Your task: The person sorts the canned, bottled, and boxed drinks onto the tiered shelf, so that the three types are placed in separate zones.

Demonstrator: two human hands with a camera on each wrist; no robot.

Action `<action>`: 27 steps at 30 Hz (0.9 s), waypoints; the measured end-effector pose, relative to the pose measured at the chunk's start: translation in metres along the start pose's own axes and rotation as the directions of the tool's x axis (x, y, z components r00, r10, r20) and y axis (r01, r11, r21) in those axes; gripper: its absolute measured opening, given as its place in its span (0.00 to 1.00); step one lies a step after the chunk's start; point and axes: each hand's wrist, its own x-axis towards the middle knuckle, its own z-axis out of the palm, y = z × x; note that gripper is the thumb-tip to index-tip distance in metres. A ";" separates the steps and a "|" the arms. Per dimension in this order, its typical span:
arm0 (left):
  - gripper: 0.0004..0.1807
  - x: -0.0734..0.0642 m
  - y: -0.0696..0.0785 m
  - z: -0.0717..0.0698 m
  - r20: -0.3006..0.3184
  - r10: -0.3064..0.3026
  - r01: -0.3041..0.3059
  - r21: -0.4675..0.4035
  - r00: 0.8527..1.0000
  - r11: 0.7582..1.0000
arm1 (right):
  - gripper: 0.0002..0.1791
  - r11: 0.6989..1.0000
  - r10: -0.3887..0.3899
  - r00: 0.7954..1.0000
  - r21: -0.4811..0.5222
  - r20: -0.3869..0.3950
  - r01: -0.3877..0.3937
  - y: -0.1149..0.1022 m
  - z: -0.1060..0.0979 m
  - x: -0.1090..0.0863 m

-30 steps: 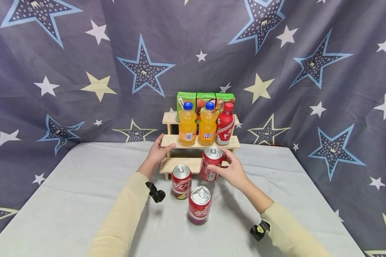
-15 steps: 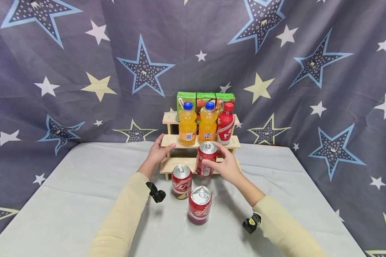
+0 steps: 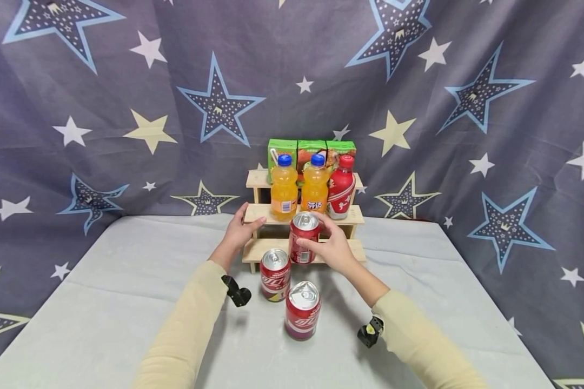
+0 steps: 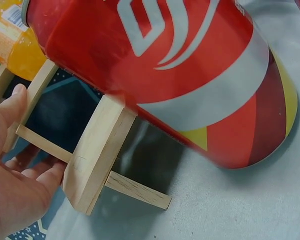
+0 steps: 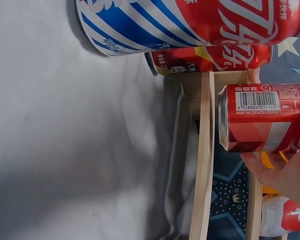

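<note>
My right hand grips a red cola can upright, just above the lowest step of a small wooden rack. In the right wrist view the held can hangs over the bottom shelf board, with my right hand's fingers wrapped under it. My left hand holds the rack's left end, thumb on the middle step. The left wrist view shows my left hand round the rack's side frame, and another red can standing close by.
Two more red cans stand on the grey table in front of the rack. Two orange bottles and a red bottle fill the middle step; green juice cartons sit on top. A starred cloth hangs behind.
My right hand has carried the can leftwards and a little farther in, over the rack's lowest step. The left hand and the two standing cans have not moved.
</note>
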 end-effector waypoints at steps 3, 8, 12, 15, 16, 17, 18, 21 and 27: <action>0.45 -0.001 0.000 0.000 -0.001 0.001 -0.001 0.010 1.000 1.000 | 0.35 1.000 0.002 1.000 0.002 0.011 -0.002 0.000 0.003 0.002; 0.45 0.000 0.000 0.000 0.005 0.009 -0.009 0.013 1.000 1.000 | 0.36 1.000 0.013 1.000 0.009 0.005 -0.013 0.000 0.006 0.004; 0.45 0.001 0.001 0.001 0.008 0.013 -0.013 0.006 1.000 1.000 | 0.36 1.000 0.017 1.000 0.004 -0.012 -0.017 0.000 0.009 0.007; 0.45 0.000 0.001 0.001 0.004 0.010 -0.010 -0.004 1.000 1.000 | 0.36 1.000 0.028 0.999 0.005 -0.016 -0.028 0.000 0.012 0.008; 0.45 0.000 0.001 0.001 0.003 0.009 -0.009 -0.009 1.000 1.000 | 0.36 0.999 0.035 0.999 0.008 -0.017 -0.035 0.000 0.013 0.009; 0.45 0.000 0.001 0.001 0.004 0.011 -0.011 -0.012 1.000 1.000 | 0.37 0.999 0.043 0.999 0.013 -0.020 -0.043 0.000 0.013 0.009; 0.45 -0.001 0.001 0.001 0.004 0.012 -0.012 -0.013 1.000 1.000 | 0.37 0.999 0.050 0.998 0.017 -0.024 -0.049 0.000 0.014 0.009; 0.45 -0.002 0.001 0.001 0.003 0.015 -0.015 -0.021 1.000 1.000 | 0.37 0.998 0.054 0.998 0.022 -0.042 -0.053 0.016 0.019 0.016; 0.45 -0.002 0.000 0.000 -0.004 0.018 -0.018 -0.011 1.000 1.000 | 0.37 0.997 0.069 0.996 0.020 -0.050 -0.068 0.039 0.027 0.026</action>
